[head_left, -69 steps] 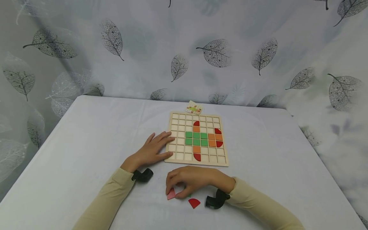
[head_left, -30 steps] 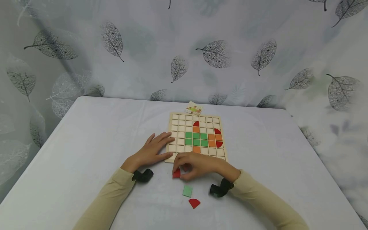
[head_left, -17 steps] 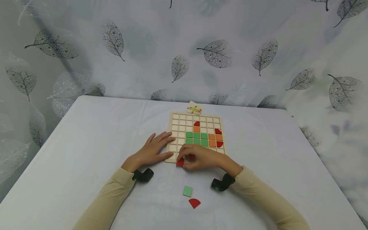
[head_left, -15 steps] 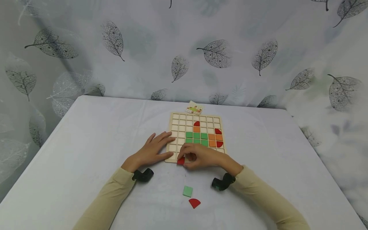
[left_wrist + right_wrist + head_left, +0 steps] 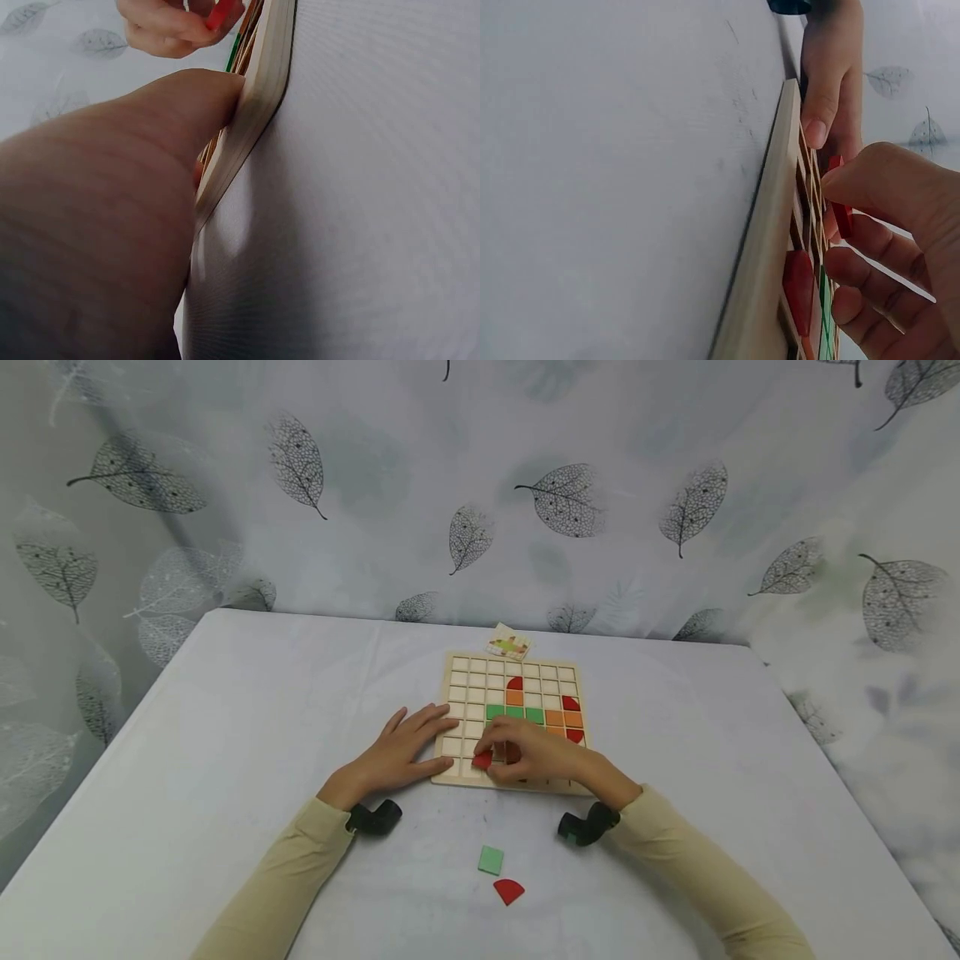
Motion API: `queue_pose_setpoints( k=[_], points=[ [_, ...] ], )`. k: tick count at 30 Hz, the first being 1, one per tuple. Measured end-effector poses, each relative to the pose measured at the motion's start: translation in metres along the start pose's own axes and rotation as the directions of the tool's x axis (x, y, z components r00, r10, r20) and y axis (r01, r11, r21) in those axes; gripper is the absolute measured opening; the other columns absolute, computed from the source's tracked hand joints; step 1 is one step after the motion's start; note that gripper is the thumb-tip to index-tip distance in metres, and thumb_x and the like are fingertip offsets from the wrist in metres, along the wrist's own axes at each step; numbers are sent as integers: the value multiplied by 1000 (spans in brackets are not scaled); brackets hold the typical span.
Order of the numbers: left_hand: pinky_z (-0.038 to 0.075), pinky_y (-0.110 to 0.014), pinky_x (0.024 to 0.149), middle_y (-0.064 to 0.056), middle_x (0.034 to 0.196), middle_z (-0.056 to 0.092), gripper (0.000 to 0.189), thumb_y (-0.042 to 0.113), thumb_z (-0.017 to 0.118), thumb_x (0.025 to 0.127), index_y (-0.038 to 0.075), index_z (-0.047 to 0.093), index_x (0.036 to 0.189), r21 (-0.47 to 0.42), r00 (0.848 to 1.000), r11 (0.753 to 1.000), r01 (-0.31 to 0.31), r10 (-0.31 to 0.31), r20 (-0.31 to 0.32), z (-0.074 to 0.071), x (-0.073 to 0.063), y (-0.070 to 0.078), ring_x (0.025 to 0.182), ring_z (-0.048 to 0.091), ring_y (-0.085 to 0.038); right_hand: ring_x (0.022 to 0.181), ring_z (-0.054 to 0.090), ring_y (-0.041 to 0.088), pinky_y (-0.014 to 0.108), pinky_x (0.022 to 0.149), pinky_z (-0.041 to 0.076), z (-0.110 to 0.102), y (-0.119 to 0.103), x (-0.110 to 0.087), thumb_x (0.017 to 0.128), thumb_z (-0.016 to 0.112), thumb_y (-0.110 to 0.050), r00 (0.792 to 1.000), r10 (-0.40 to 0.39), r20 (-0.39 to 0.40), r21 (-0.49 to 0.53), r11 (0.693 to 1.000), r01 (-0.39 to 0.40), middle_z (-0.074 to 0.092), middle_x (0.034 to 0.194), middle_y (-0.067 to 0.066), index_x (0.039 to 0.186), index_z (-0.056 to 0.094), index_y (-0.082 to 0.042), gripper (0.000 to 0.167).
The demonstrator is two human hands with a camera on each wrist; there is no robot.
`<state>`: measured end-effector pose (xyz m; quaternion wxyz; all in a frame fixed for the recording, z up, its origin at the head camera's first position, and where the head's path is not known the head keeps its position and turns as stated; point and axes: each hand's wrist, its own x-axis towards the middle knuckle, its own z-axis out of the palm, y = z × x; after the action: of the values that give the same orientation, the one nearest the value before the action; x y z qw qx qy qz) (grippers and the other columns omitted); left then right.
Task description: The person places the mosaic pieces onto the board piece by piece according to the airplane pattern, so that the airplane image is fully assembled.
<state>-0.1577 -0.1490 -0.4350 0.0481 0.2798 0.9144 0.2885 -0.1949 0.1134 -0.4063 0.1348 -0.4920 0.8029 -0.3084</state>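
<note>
My right hand (image 5: 528, 752) pinches a red quarter-circle tile (image 5: 482, 761) between thumb and fingers, over the near-left part of the wooden grid board (image 5: 459, 745). In the right wrist view that red tile (image 5: 840, 196) stands on edge, slightly off the board. My left hand (image 5: 397, 752) lies with its fingers spread on the board's left edge. Green tiles (image 5: 514, 712), orange tiles (image 5: 553, 717) and red quarter-circles (image 5: 514, 682) sit in the grid cells. The right hand hides part of the near rows.
In front of the board, a green square tile (image 5: 491, 860) and a red quarter-circle tile (image 5: 508, 891) lie on the white tablecloth (image 5: 390, 893). A small pattern card (image 5: 508, 644) rests at the board's far edge. Black wrist cameras (image 5: 588, 824) are strapped to both wrists.
My right hand picked up a tile near the front and carried it away from me, from the cloth to over the board's near rows. My left hand has stayed in place.
</note>
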Motion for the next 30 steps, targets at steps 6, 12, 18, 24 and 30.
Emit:
queue_pose_setpoints(
  k=[6, 12, 18, 24, 30],
  points=[
    [5, -58, 117, -10, 157, 31, 58, 38, 62, 95, 13, 46, 145, 2, 1000, 1000, 0, 0, 2, 1, 0, -1, 147, 21, -32, 86, 55, 13, 25, 73, 49, -4, 4, 4, 87, 71, -10, 999, 2, -34, -17, 1000, -3, 62, 104, 2, 109, 70, -8, 22],
    [5, -58, 117, -9, 158, 30, 58, 39, 62, 95, 14, 46, 145, 6, 1000, 1000, -3, 3, 3, 1, 1, -1, 148, 21, -31, 85, 55, 15, 25, 72, 50, -5, 9, 9, 87, 70, -10, 998, 22, -62, -17, 1000, -23, 62, 103, 3, 110, 70, -7, 23],
    [6, -58, 117, -9, 157, 31, 58, 38, 62, 95, 14, 46, 145, 8, 1000, 1000, -2, 2, 2, 0, 1, -1, 147, 22, -31, 83, 56, 17, 29, 72, 52, -7, 12, 11, 87, 71, -10, 992, 71, -108, 6, 997, -71, 61, 103, 2, 110, 70, -8, 23],
    [5, -57, 117, -9, 158, 30, 59, 38, 62, 95, 14, 46, 145, 4, 1000, 1000, 1, -1, 6, 1, 1, -2, 148, 21, -30, 89, 58, 21, 35, 77, 53, -9, 13, 16, 88, 70, -9, 984, 101, -145, -37, 994, -107, 63, 106, 5, 111, 69, -5, 24],
    [5, -57, 117, -8, 158, 29, 59, 39, 61, 95, 14, 46, 145, 12, 1000, 1000, 3, -3, 8, 1, 2, -3, 148, 21, -30, 83, 58, 21, 33, 74, 54, -11, 15, 22, 87, 71, -7, 974, 104, -199, -78, 990, -122, 64, 104, 11, 108, 70, -2, 22]
  ],
)
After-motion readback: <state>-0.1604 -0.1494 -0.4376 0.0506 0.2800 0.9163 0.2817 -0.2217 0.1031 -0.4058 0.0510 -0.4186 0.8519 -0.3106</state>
